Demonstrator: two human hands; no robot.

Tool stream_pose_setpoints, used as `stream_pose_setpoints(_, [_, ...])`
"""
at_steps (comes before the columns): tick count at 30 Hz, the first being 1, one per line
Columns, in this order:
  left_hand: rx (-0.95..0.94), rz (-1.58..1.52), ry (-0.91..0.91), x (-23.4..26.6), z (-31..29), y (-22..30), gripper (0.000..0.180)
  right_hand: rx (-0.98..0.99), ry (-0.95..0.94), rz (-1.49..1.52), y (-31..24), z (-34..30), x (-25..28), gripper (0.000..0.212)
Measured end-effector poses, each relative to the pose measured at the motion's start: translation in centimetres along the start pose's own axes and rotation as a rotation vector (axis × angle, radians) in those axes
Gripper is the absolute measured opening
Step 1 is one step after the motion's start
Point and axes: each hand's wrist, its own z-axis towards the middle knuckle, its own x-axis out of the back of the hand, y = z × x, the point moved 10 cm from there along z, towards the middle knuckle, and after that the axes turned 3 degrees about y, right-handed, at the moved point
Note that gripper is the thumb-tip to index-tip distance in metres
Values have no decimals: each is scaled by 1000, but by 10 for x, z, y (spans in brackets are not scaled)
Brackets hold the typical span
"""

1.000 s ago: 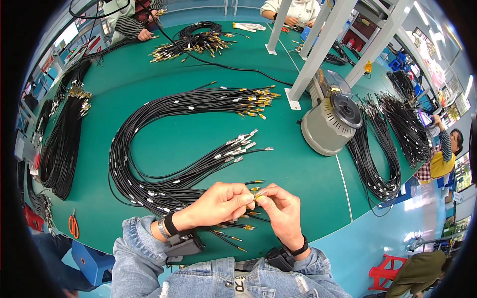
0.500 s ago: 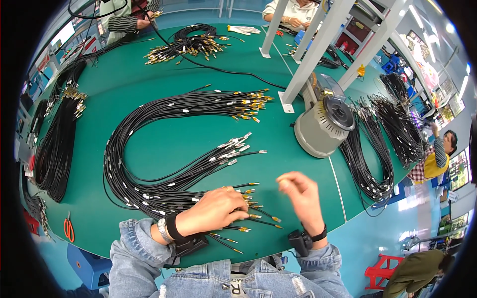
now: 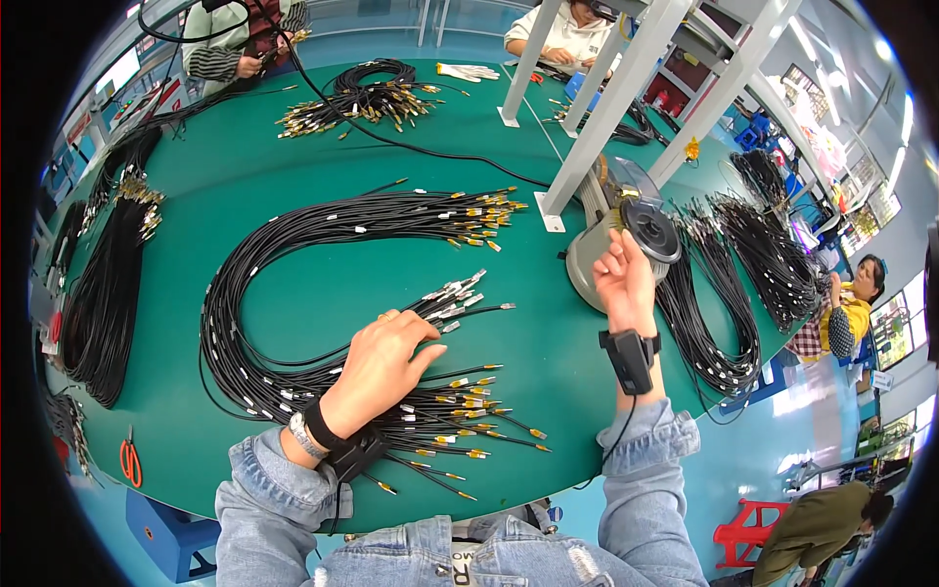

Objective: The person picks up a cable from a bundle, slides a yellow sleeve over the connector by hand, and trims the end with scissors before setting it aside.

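On the green table lies a U-shaped bundle of black cables (image 3: 230, 293) with white tags. Its ends carry gold connectors (image 3: 479, 401). My left hand (image 3: 383, 364) rests over the lower arm of the bundle, fingers stretched and thumb apart, gripping nothing. Beside its fingertips are several cable ends with white sleeves (image 3: 455, 298). My right hand (image 3: 624, 284) is raised at the grey round machine (image 3: 587, 259), fingertips pinched together by its black ring (image 3: 650, 233). Whatever may be between those fingertips is too small to make out.
More cable bundles lie at the left (image 3: 103, 303), the back (image 3: 362, 103) and the right (image 3: 709, 313). Orange-handled scissors (image 3: 131, 462) lie near the left edge. Grey metal posts (image 3: 611, 117) stand behind the machine. White gloves (image 3: 468, 71) lie at the back, where co-workers sit.
My right hand has moved up and away from the cable ends to the machine. My left hand has shifted up and left, and its fingers have spread off the gold connectors.
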Motion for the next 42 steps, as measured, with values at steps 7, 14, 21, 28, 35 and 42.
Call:
stream_pose_setpoints(7, [19, -3, 16, 6, 3, -3, 13, 88, 114, -38, -4, 14, 1, 14])
stream_pose_setpoints(14, [19, -10, 38, 7, 4, -5, 13, -12, -201, 102, -7, 13, -8, 15])
stream_pose_setpoints(21, [55, 99, 21, 6, 1, -20, 13, 726, -48, -723, -98, -34, -25, 31])
stream_pose_setpoints(28, [-10, 199, -31, -11, -3, -26, 16, 919, 67, -1391, -113, -18, -16, 41])
stream_pose_setpoints(35, [33, 246, -20, -16, -4, -38, 14, 677, -176, -863, -68, -83, -30, 28])
stream_pose_setpoints(42, [184, 32, -79, -12, 1, -35, 13, 59, -419, -512, 43, -128, -20, 9])
